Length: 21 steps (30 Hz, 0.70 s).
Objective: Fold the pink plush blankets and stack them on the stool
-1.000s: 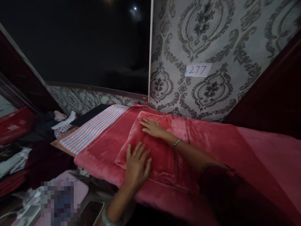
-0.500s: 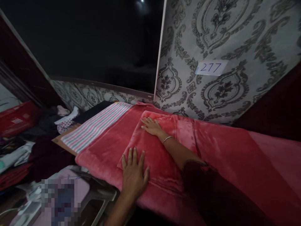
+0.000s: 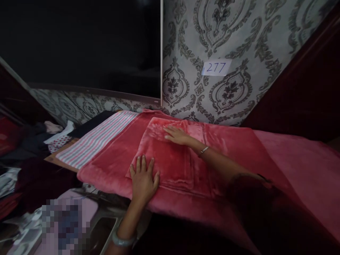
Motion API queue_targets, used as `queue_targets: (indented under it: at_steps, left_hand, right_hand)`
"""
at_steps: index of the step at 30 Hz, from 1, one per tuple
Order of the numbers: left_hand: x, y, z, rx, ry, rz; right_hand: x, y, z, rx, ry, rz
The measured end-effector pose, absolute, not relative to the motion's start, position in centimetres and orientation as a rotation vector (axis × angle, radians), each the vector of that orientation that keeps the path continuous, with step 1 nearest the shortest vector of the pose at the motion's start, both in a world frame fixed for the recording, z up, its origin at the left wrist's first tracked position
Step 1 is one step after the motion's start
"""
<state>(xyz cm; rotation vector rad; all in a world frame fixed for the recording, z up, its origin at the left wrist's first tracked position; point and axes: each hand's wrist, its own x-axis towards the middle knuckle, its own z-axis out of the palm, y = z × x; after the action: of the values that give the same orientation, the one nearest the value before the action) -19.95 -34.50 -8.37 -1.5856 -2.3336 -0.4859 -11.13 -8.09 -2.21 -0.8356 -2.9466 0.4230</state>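
Note:
A folded red plush fabric piece (image 3: 170, 163) lies flat on a larger pink-red plush blanket (image 3: 111, 148) spread over the table. My left hand (image 3: 144, 184) rests on the near left corner of the folded piece, palm down with fingers spread. Toward its far side, my right hand (image 3: 177, 135) lies flat on the plush with fingers stretched out. Neither hand grips anything. A bracelet (image 3: 204, 150) circles the right wrist and a pale bangle (image 3: 123, 241) the left.
A striped towel-like cloth (image 3: 98, 136) lies left of the blanket over a wooden board edge (image 3: 62, 161). A large dark screen (image 3: 87, 46) and patterned wall stand behind, with a paper marked 277 (image 3: 216, 67). Heaped clothes (image 3: 45, 170) and a chair (image 3: 106, 209) are at left.
My right hand has slid to the right across the folded plush, leaving a brushed patch at its far left corner. The left hand stays on the near corner. The view has shifted right.

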Motion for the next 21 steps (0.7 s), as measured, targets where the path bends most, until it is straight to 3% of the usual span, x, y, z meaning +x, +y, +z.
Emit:
queue_targets:
  at_steps: [10,21]
  left_hand:
    - [-19.7,-34.4,-7.8,-1.585,-2.35,-0.51]
    - [-19.8,-34.5,-7.6,-1.594,-2.347,-0.483]
  right_hand:
    - [-3.5,-12.3,-4.0,-0.953,-3.007,0.254]
    - [-0.4,-19.3,-4.7,-0.863,-3.007,0.408]
